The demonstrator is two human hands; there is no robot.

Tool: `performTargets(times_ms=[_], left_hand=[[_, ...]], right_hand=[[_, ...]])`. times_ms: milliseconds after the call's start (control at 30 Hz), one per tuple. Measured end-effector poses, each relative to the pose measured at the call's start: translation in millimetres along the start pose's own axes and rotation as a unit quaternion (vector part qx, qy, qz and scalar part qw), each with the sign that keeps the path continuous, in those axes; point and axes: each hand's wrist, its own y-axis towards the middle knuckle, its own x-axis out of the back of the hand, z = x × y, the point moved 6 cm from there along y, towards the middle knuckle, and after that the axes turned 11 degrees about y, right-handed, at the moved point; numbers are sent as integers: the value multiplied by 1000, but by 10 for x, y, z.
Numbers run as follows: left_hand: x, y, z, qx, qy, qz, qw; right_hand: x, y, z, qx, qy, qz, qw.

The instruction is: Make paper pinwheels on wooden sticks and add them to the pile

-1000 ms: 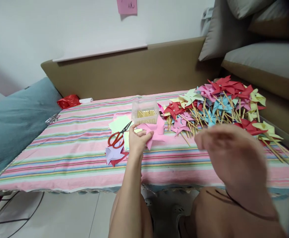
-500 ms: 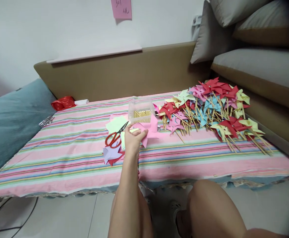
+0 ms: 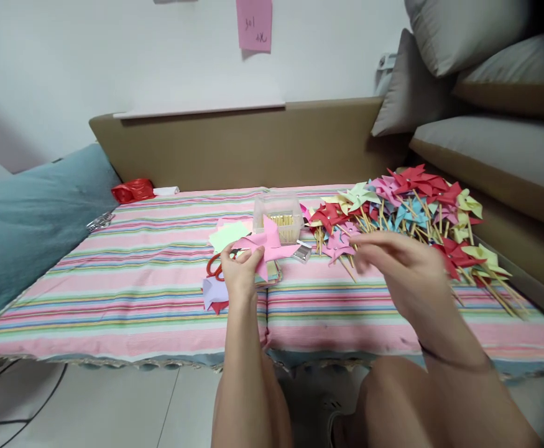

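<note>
My left hand (image 3: 238, 271) pinches a pink paper pinwheel (image 3: 270, 246) and holds it just above the striped cloth (image 3: 150, 274). To its right my right hand (image 3: 400, 267) hovers above the cloth, somewhat blurred, with its fingers drawn loosely together and pointing left toward the pinwheel; I cannot see anything in them. A clear plastic box of wooden sticks (image 3: 281, 218) stands just behind the pinwheel. Red-handled scissors (image 3: 214, 266) lie on cut paper squares (image 3: 227, 235) beside my left hand.
A big heap of finished paper pinwheels on sticks (image 3: 406, 208) covers the right side of the cloth. A small metal object (image 3: 303, 251) lies near the box. A teal cushion (image 3: 24, 218) lies left, grey cushions (image 3: 486, 81) right, a red bag (image 3: 134, 188) at the back.
My right hand left the view half a second ago and has come back in from the right. My left hand has lifted the pink pinwheel off the paper pile.
</note>
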Motion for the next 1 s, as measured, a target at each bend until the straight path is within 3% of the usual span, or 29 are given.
performTargets(times_ms=[100,233,300,500,667,1000], left_hand=[[122,47,-34,-2,-28,-25,999],[160,74,-64,12,-48,-5,999],[163,72,-76,20,-52,-2,998],[135,33,-84,55,-72,4,996],[111,-2,-94,66,-80,13,994],[67,-38,-102,56,-88,41,994]], right_hand=[[-219,587,-415,42,-184,84,978],[-554,950,-1138,101,-470,201,854],[-691,988,-1370,98,-510,224,824],[-883,1013,-1609,66,-572,190,796],[-814,994,-1705,48,-601,161,781],[-745,967,-1811,38,-601,157,783]])
